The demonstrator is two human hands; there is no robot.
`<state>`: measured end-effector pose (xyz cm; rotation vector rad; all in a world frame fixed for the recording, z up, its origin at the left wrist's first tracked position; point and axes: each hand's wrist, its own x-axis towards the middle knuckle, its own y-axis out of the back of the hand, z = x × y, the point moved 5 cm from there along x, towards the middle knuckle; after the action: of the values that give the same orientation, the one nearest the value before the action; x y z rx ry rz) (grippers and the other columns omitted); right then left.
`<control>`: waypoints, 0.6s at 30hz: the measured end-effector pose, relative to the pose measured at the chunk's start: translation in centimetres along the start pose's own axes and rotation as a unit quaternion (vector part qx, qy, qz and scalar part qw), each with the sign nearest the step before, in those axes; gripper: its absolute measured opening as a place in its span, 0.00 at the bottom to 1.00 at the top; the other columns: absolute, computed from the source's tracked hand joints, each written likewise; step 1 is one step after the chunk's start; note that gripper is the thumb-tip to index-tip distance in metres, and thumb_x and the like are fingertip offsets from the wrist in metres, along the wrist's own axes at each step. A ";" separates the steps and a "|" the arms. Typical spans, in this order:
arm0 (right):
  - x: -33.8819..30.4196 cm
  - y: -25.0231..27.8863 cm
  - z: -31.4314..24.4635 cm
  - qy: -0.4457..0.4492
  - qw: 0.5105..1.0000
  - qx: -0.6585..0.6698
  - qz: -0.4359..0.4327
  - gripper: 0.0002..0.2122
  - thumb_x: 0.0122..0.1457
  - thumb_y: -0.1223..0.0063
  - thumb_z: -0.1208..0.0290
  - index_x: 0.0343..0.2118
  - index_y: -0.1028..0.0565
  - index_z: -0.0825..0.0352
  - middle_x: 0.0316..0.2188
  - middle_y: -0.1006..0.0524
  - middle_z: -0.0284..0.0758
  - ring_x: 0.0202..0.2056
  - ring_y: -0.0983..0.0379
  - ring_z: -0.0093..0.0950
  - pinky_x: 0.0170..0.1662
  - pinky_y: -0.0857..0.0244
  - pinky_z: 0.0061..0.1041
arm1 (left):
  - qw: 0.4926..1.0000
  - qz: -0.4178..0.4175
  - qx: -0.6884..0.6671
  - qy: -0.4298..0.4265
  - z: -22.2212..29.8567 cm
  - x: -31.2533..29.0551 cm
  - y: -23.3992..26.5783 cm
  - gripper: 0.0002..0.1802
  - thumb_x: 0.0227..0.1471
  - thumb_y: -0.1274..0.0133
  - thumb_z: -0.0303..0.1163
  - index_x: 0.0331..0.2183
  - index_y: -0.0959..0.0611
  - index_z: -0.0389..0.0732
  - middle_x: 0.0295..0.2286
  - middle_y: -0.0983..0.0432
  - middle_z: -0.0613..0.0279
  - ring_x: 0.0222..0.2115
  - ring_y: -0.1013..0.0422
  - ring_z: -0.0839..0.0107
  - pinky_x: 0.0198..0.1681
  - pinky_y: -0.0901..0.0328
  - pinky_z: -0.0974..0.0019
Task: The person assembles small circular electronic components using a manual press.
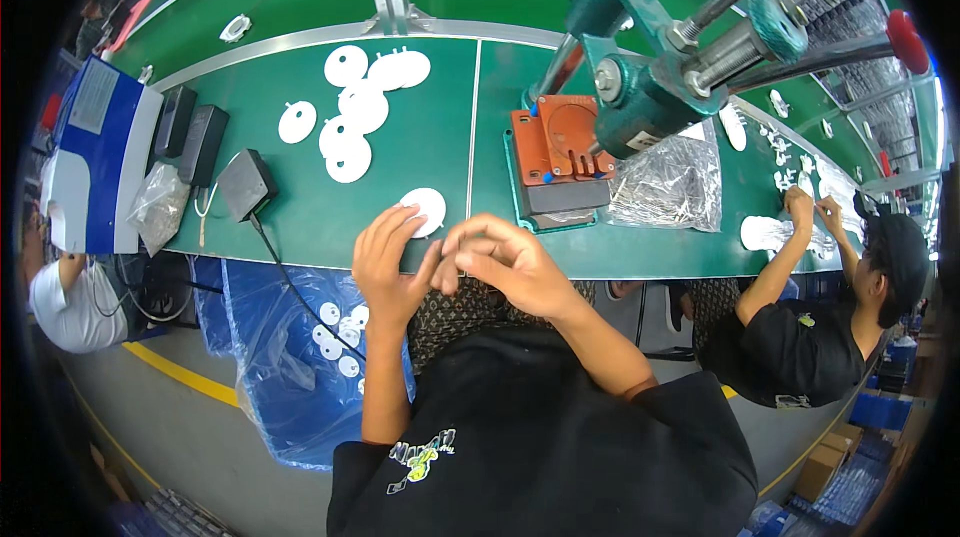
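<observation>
At the near edge of the green bench, my left hand (385, 262) has its fingertips over the left rim of a round white plastic disc (428, 207). The thumb of that hand stands apart from the fingers and points toward my right hand (510, 265). My right hand's fingers are curled in beside the left thumb, partly smeared by motion; anything between them is too small or hidden to make out. Several more white discs (362, 107), some with a hole and small prongs, lie loosely grouped farther back on the bench.
A green lever press (640, 102) with an orange fixture (568, 137) stands right of centre. Beside it lies a clear bag of thin metal parts (665, 187). Black adapters and a blue-white box (100, 157) sit left. Below hangs a blue plastic-lined bin (285, 367) holding discs. A co-worker (830, 297) works at right.
</observation>
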<state>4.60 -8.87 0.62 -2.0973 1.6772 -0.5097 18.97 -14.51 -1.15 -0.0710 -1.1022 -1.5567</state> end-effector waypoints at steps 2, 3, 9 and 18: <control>0.8 0.5 -0.4 -0.007 0.985 -0.121 0.121 0.09 0.63 0.47 0.74 0.44 0.24 0.72 0.37 0.22 0.37 0.43 0.25 0.25 0.48 0.32 0.25 | 1.000 -0.004 0.000 -0.004 -0.4 -0.1 -0.2 0.16 0.40 0.33 0.29 0.36 0.16 0.43 0.41 0.20 0.63 0.47 0.25 0.61 0.47 0.35 0.59; 1.6 0.6 0.0 -0.008 0.985 -0.121 0.120 0.09 0.63 0.47 0.74 0.44 0.24 0.72 0.37 0.22 0.37 0.43 0.25 0.25 0.48 0.32 0.25 | 1.000 -0.004 0.001 -0.003 -0.6 -0.2 -0.3 0.16 0.40 0.33 0.29 0.36 0.16 0.43 0.41 0.20 0.63 0.47 0.25 0.61 0.47 0.35 0.59; 3.6 1.5 -0.2 0.124 0.890 -0.387 0.207 0.06 0.58 0.42 0.76 0.36 0.19 0.72 0.32 0.18 0.37 0.34 0.23 0.26 0.41 0.31 0.23 | 0.999 0.032 0.007 0.009 -0.7 -0.1 -0.3 0.13 0.41 0.33 0.28 0.34 0.16 0.43 0.40 0.19 0.61 0.45 0.24 0.60 0.48 0.34 0.59; 3.8 2.0 0.8 0.185 0.867 -0.422 0.192 0.05 0.57 0.40 0.77 0.34 0.19 0.72 0.31 0.18 0.39 0.34 0.22 0.29 0.39 0.30 0.27 | 0.998 0.057 -0.006 0.033 -0.6 -0.4 -0.4 0.19 0.37 0.31 0.26 0.37 0.17 0.43 0.38 0.19 0.62 0.42 0.24 0.61 0.45 0.33 0.60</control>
<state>4.17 -12.92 -0.99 -2.1545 2.8587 -0.0169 19.11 -14.62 -1.92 -0.0878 -1.0198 -1.4546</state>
